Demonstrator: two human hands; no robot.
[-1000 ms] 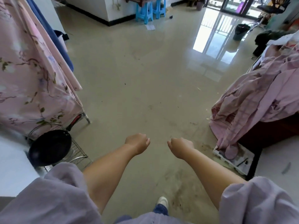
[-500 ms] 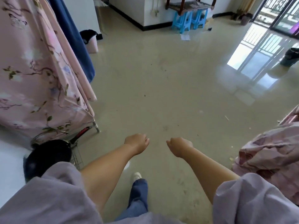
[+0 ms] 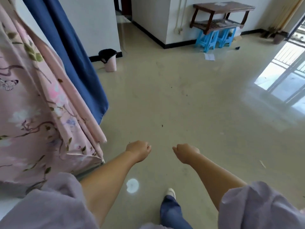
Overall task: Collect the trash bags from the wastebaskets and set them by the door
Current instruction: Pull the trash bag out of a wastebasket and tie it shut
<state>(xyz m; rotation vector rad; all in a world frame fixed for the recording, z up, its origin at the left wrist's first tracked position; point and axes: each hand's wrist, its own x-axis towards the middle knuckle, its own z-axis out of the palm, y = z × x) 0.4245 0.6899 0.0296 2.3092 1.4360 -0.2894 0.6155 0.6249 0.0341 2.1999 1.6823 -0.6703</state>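
Beside blue curtain — pink wastebasket, black-bagged.

Loose lilac sleeves (pushed above the elbows), blue jeans and a white shoe.

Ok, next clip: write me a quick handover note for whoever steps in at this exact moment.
Left hand and right hand: both fisted, holding nothing, out in front over the floor.
Pink wastebasket with its black trash bag in place stands ahead-left by the white wall, past the blue curtain.
Done: no bag in hand, none visibly set down.
Left: reach the wastebasket, pull the bag, take it to the door, check for others.
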